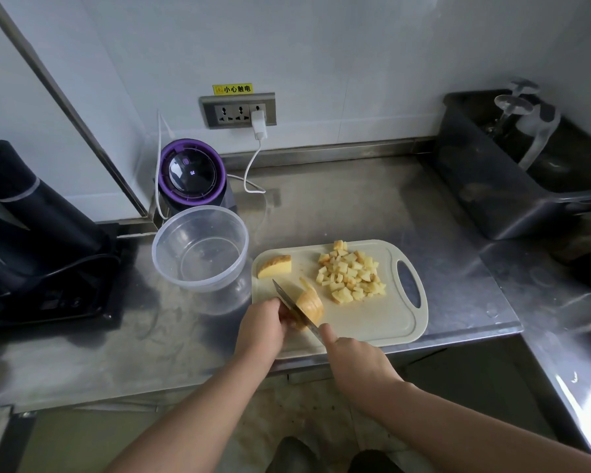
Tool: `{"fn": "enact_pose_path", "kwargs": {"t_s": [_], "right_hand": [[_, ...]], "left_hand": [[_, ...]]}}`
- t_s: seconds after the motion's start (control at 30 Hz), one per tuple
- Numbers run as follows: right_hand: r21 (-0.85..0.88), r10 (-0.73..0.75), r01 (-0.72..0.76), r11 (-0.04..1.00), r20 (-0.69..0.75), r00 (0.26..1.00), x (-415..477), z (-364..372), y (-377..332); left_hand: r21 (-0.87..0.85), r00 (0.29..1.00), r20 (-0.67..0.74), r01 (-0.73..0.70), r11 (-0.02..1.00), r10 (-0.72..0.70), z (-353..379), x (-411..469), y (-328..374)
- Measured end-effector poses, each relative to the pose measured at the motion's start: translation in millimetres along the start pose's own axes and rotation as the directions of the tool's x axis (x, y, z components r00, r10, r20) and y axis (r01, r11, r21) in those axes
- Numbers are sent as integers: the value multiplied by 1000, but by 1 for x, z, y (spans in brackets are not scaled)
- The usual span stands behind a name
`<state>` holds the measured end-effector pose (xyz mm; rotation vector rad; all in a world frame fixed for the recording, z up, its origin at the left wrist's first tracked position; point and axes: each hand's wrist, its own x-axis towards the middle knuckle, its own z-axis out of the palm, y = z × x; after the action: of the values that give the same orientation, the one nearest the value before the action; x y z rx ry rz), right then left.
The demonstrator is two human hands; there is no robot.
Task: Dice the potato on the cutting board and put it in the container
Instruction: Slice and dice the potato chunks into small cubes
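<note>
Potato section [309, 307] lies part-sliced at the cutting board's [372, 322] 7 o'clock corner. There the left grip [261, 324] curls round it to hold the slices together, while the right grip [352, 356] wraps the knife [282, 293], forefinger forward to steer the blade. Diced cubes [352, 271] sit heaped toward 1 o'clock, clear of the blade. An uncut wedge [275, 266] waits at 11 o'clock. The empty container [200, 249] stands on the tabletop [355, 206] at 10 o'clock, close enough for loading.
</note>
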<state>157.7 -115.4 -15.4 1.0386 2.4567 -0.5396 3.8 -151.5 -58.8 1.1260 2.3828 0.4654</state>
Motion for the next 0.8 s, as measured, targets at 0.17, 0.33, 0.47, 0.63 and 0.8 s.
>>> {"fn": "enact_pose_path", "kwargs": {"t_s": [0.17,0.33,0.47,0.63,0.8], "right_hand": [[-11,22,-22,1000,3,1000,7,7,1],[116,20,-15,993,-44,999,-4,-4,8],[82,-11,20,996,-107,994,-12,-12,6],[32,-12,14,999,-77,997,-15,-14,1],[38,-1,4,999,-71,997,-14,-12,0]], "left_hand": [[15,999,-5,-33,999,33,-1,-1,0],[-53,1000,5,-28,998,29,0,-1,-2],[-90,1000,14,29,995,-28,3,0,-5],[-98,999,7,44,994,-44,3,0,-5],[-59,1000,-10,19,998,-20,3,-1,-6]]}}
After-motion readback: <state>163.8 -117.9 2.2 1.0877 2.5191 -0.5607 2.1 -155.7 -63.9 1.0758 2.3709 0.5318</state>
